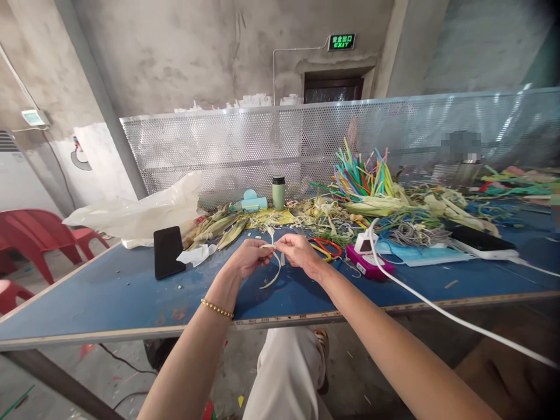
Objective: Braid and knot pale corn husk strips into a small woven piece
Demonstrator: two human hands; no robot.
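My left hand and my right hand meet above the blue table, both pinching a thin pale corn husk strip. The strip's loose end curls down toward the tabletop between my wrists. A gold bead bracelet sits on my left wrist. Red-handled scissors lie just right of my right hand. Corn cobs in their husks lie behind my left hand.
A black phone and crumpled tissue lie left of my hands. A green cup, coloured strips, a pink device with white cable, a plastic bag, a perforated metal screen and red chairs surround.
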